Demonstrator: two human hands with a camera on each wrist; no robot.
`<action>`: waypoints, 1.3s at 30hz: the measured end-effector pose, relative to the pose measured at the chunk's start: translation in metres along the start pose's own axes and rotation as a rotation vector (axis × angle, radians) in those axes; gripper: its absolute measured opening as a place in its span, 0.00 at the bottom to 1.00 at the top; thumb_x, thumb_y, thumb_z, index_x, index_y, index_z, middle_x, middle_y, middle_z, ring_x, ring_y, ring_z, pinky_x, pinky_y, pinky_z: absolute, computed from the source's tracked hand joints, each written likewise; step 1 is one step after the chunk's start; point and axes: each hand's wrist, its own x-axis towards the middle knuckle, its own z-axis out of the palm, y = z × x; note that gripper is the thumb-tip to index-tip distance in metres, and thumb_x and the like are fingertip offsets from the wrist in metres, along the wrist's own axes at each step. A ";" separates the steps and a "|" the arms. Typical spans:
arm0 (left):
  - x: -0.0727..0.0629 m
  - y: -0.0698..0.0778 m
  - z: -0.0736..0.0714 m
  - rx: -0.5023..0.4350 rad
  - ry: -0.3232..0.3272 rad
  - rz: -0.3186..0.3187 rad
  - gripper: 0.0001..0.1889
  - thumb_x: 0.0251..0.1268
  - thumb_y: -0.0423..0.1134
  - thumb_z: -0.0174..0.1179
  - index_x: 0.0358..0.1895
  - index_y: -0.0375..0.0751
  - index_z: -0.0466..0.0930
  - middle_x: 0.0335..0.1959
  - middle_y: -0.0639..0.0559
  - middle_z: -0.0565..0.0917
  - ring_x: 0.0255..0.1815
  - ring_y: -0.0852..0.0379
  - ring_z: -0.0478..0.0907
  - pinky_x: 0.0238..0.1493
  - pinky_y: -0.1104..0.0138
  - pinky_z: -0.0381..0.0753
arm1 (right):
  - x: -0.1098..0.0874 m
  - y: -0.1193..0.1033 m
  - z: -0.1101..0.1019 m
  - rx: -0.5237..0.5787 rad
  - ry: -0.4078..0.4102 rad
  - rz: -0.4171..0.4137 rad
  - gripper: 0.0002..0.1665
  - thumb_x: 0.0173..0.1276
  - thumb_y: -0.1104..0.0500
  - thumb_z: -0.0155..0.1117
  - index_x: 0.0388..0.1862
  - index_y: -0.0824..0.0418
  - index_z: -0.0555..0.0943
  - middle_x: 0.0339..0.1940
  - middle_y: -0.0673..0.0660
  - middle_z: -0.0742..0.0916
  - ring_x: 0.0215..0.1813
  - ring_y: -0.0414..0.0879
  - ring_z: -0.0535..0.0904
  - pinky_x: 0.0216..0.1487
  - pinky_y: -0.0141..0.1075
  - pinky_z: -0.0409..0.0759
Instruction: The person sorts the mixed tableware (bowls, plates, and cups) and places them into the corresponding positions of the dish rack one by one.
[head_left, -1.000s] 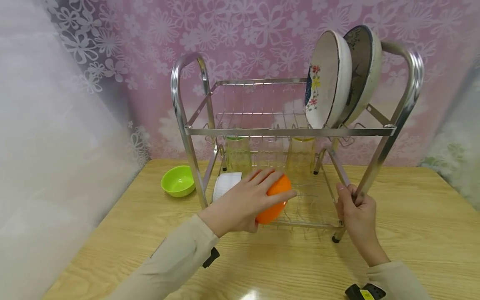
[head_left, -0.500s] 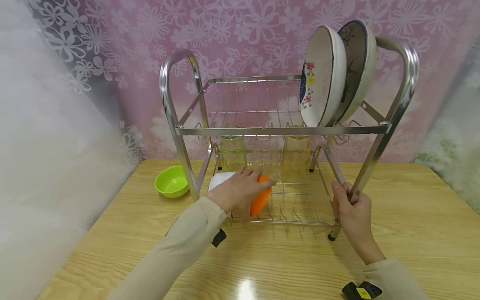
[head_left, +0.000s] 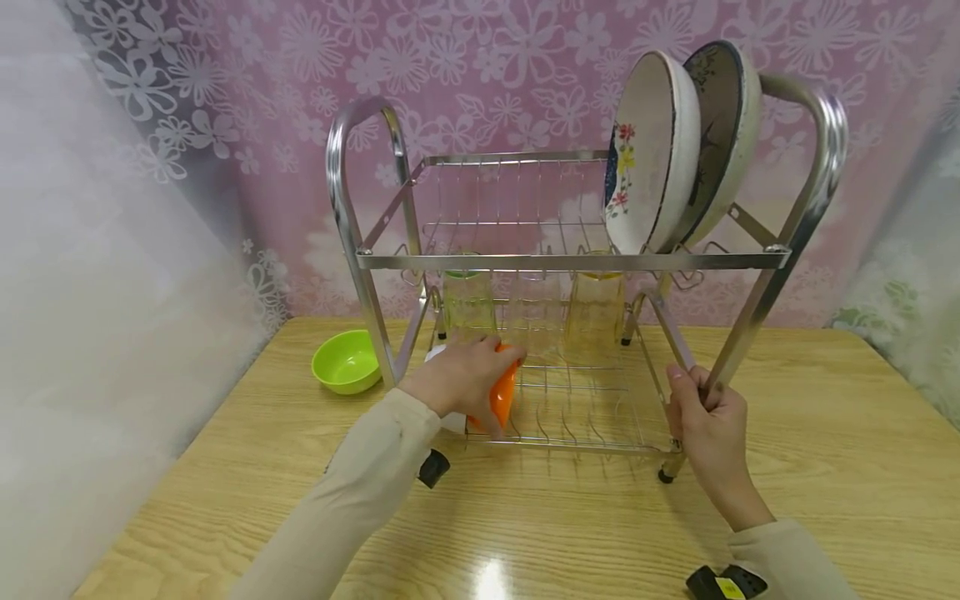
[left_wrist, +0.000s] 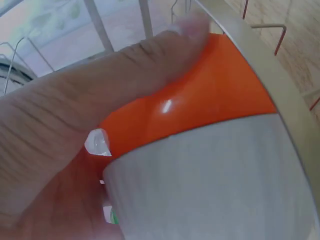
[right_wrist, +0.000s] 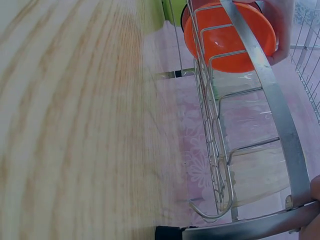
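My left hand [head_left: 459,377] holds an orange bowl [head_left: 503,393] on its side at the left end of the dish rack's [head_left: 570,263] lower tier. In the left wrist view the thumb lies across the orange bowl [left_wrist: 170,100], close against a white bowl [left_wrist: 215,175]. The head view leaves most of that white bowl hidden behind the hand. The right wrist view faces the orange bowl's open side [right_wrist: 230,40], behind the rack's wires. At the rack's front right leg, my right hand [head_left: 708,421] grips the metal frame.
Two large patterned bowls [head_left: 652,158] stand on edge at the upper tier's right. Behind the lower tier are a green glass [head_left: 468,307], a clear glass [head_left: 534,315] and a yellow glass [head_left: 595,317]. A lime-green bowl [head_left: 347,362] sits on the wooden table [head_left: 585,533], left of the rack.
My left hand has carried the orange bowl leftward along the lower tier, up to the white bowl. My right hand keeps its grip on the frame.
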 end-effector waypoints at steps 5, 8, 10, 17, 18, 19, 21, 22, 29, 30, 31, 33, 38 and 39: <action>-0.002 -0.003 0.000 -0.058 -0.021 -0.040 0.56 0.36 0.66 0.73 0.72 0.52 0.57 0.67 0.45 0.68 0.73 0.43 0.56 0.70 0.36 0.50 | -0.001 0.000 -0.002 -0.005 0.003 0.002 0.24 0.76 0.67 0.48 0.16 0.61 0.61 0.06 0.52 0.62 0.09 0.46 0.50 0.05 0.40 0.42; -0.003 -0.003 0.001 -0.070 -0.010 -0.041 0.53 0.38 0.63 0.75 0.71 0.51 0.60 0.69 0.45 0.66 0.74 0.42 0.54 0.70 0.36 0.50 | -0.001 0.001 -0.002 -0.009 0.002 0.002 0.24 0.76 0.67 0.48 0.16 0.61 0.61 0.06 0.52 0.62 0.09 0.47 0.50 0.05 0.40 0.42; -0.004 -0.004 0.002 -0.079 0.003 -0.032 0.51 0.39 0.61 0.76 0.71 0.50 0.62 0.70 0.45 0.64 0.74 0.41 0.53 0.70 0.36 0.50 | -0.001 0.001 -0.003 -0.010 0.002 0.001 0.24 0.76 0.67 0.48 0.16 0.61 0.61 0.06 0.52 0.62 0.09 0.47 0.50 0.05 0.40 0.42; -0.011 -0.010 0.004 -0.160 0.007 -0.013 0.51 0.42 0.53 0.78 0.73 0.57 0.59 0.76 0.46 0.55 0.76 0.40 0.46 0.70 0.35 0.47 | -0.001 0.002 -0.002 -0.003 0.007 -0.002 0.24 0.76 0.67 0.48 0.16 0.61 0.61 0.05 0.52 0.61 0.08 0.46 0.50 0.05 0.40 0.42; -0.011 -0.011 0.005 -0.168 0.009 -0.013 0.51 0.42 0.52 0.78 0.73 0.58 0.59 0.76 0.47 0.54 0.77 0.40 0.46 0.71 0.36 0.47 | -0.001 0.002 -0.002 -0.001 0.007 -0.003 0.23 0.76 0.68 0.48 0.16 0.62 0.61 0.05 0.52 0.61 0.08 0.46 0.50 0.05 0.40 0.42; -0.012 -0.012 0.005 -0.173 0.008 -0.015 0.52 0.42 0.52 0.78 0.73 0.59 0.58 0.76 0.47 0.54 0.77 0.40 0.45 0.71 0.35 0.46 | -0.001 0.002 -0.002 0.001 0.006 -0.005 0.23 0.76 0.68 0.48 0.16 0.62 0.61 0.05 0.52 0.61 0.08 0.46 0.50 0.05 0.40 0.42; -0.013 -0.013 0.006 -0.184 0.013 -0.011 0.51 0.42 0.50 0.78 0.73 0.59 0.58 0.76 0.47 0.54 0.77 0.40 0.44 0.71 0.35 0.45 | -0.001 0.002 -0.002 0.006 0.002 -0.009 0.23 0.75 0.68 0.48 0.16 0.62 0.61 0.05 0.53 0.61 0.08 0.46 0.50 0.05 0.40 0.42; -0.013 -0.014 0.007 -0.190 0.014 -0.008 0.51 0.43 0.50 0.78 0.73 0.59 0.58 0.76 0.47 0.54 0.77 0.40 0.43 0.71 0.36 0.45 | -0.001 0.002 -0.002 0.009 0.001 -0.010 0.23 0.75 0.68 0.48 0.16 0.62 0.61 0.06 0.53 0.61 0.08 0.46 0.50 0.05 0.40 0.42; -0.019 -0.017 0.009 -0.197 0.062 0.025 0.55 0.41 0.51 0.79 0.75 0.58 0.54 0.76 0.45 0.52 0.77 0.40 0.39 0.72 0.37 0.41 | -0.001 0.001 -0.001 0.006 0.001 -0.012 0.23 0.75 0.68 0.48 0.16 0.61 0.61 0.05 0.52 0.62 0.08 0.46 0.50 0.05 0.40 0.42; -0.021 -0.017 0.009 -0.197 0.082 0.033 0.56 0.40 0.51 0.79 0.75 0.58 0.54 0.76 0.44 0.53 0.77 0.40 0.39 0.72 0.37 0.40 | -0.001 0.001 -0.001 0.003 0.002 -0.011 0.23 0.76 0.68 0.48 0.16 0.61 0.61 0.05 0.52 0.62 0.08 0.46 0.51 0.05 0.40 0.42; -0.023 -0.017 0.010 -0.195 0.100 0.039 0.56 0.40 0.52 0.79 0.75 0.58 0.54 0.76 0.44 0.52 0.78 0.40 0.39 0.72 0.36 0.40 | -0.001 0.001 -0.001 0.001 0.003 -0.011 0.23 0.76 0.68 0.48 0.16 0.61 0.61 0.05 0.52 0.62 0.08 0.46 0.51 0.05 0.40 0.42; -0.027 -0.017 0.011 -0.193 0.143 0.053 0.57 0.38 0.53 0.79 0.75 0.57 0.54 0.76 0.44 0.52 0.78 0.40 0.39 0.72 0.36 0.40 | -0.001 0.001 -0.001 -0.002 0.003 -0.011 0.23 0.76 0.68 0.48 0.16 0.61 0.61 0.05 0.52 0.61 0.08 0.46 0.51 0.05 0.40 0.42; -0.039 -0.017 0.017 -0.221 0.252 0.089 0.58 0.39 0.53 0.79 0.76 0.55 0.53 0.76 0.44 0.51 0.77 0.40 0.39 0.71 0.36 0.42 | 0.000 0.001 -0.001 -0.007 0.005 -0.013 0.23 0.75 0.68 0.48 0.16 0.62 0.61 0.05 0.52 0.62 0.07 0.46 0.51 0.05 0.40 0.43; -0.041 -0.017 0.019 -0.230 0.278 0.093 0.57 0.39 0.52 0.79 0.76 0.54 0.54 0.76 0.44 0.52 0.77 0.40 0.40 0.72 0.36 0.43 | -0.001 0.001 -0.001 -0.007 0.005 -0.010 0.23 0.76 0.68 0.48 0.16 0.62 0.61 0.05 0.52 0.62 0.08 0.46 0.51 0.05 0.40 0.43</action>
